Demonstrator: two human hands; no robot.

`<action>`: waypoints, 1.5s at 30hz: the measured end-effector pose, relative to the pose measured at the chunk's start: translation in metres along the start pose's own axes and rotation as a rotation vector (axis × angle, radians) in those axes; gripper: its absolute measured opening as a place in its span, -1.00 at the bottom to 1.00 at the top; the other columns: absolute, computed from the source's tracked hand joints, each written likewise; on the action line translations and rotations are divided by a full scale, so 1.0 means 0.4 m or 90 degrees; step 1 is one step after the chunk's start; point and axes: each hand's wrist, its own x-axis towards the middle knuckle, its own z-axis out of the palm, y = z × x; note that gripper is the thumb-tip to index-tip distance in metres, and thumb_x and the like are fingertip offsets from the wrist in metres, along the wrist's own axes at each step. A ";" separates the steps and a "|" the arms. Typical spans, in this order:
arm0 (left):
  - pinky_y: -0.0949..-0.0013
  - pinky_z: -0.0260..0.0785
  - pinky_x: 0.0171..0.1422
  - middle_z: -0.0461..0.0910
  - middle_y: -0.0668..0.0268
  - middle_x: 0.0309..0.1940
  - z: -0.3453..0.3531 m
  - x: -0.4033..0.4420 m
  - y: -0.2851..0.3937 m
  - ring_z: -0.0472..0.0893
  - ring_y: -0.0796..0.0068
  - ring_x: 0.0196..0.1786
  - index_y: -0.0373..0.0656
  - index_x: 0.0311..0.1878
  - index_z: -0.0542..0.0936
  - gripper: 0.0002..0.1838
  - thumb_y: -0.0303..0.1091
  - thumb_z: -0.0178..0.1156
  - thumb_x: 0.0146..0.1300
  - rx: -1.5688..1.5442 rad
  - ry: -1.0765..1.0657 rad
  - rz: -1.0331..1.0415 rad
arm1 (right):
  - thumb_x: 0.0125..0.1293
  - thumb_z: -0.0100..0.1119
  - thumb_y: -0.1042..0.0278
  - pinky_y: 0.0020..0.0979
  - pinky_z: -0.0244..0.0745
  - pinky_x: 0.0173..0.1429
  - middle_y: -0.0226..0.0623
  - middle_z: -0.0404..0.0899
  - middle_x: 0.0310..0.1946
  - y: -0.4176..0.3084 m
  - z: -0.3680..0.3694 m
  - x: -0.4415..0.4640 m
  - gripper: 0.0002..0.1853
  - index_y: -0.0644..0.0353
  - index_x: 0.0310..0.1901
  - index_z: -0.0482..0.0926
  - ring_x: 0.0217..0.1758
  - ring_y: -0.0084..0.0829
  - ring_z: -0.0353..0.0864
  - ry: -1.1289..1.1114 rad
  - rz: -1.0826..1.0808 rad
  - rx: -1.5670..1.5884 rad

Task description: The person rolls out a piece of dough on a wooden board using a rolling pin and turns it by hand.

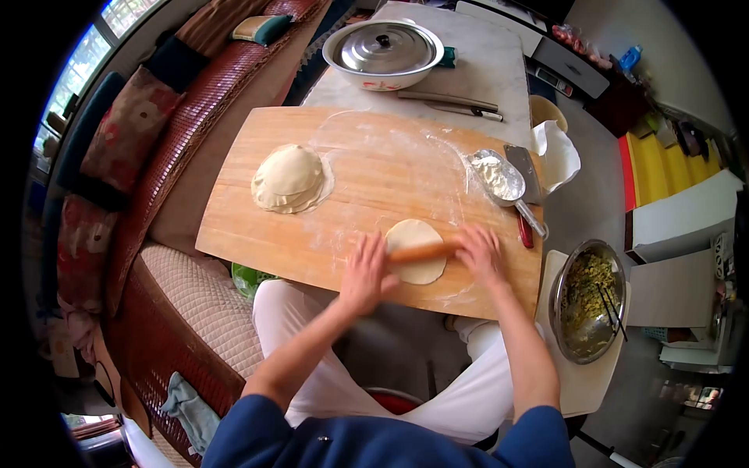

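And I see the left hand [365,273] and right hand [480,254], fingers loosely spread over the ends of the rolling pin [425,251], the dough round [421,271] beneath, near the board's [374,179] close edge, looking almost rolled out, the dough stack [290,177] farther left seemingly finished!

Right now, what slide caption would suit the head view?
Left hand and right hand on a rolling pin across flat dough, on a floured board.

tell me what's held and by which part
The rolling pin, at its two ends: left hand over one, right hand over the other. Exact grip unclear.
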 end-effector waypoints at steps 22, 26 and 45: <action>-0.13 -0.02 0.63 0.10 0.03 0.59 0.013 0.077 -0.029 0.04 -0.18 0.61 -0.17 0.56 0.22 -0.10 0.07 0.30 0.27 0.039 0.063 -0.081 | 0.26 0.36 0.24 0.07 0.13 0.54 -0.35 0.50 0.35 0.020 -0.014 0.086 -0.61 -0.16 0.14 0.65 0.51 -0.11 0.29 0.040 -0.071 -0.023; -0.03 0.02 0.62 0.11 -0.03 0.58 0.012 0.252 -0.103 0.06 -0.21 0.59 -0.25 0.52 0.24 -0.20 0.02 0.23 0.37 0.003 0.151 -0.137 | 0.26 0.36 0.24 0.03 0.15 0.54 -0.34 0.51 0.33 0.074 0.047 0.184 -0.62 -0.18 0.13 0.66 0.51 -0.10 0.29 0.082 -0.020 0.028; 0.00 0.01 0.65 0.12 0.03 0.58 0.027 0.118 -0.046 0.10 -0.18 0.59 -0.18 0.51 0.29 -0.18 0.07 0.27 0.31 0.022 0.066 0.023 | 0.17 0.44 0.19 0.11 0.04 0.59 -0.45 0.45 0.37 0.036 0.007 0.023 -0.45 -0.17 0.25 0.58 0.51 -0.19 0.28 0.048 -0.032 0.010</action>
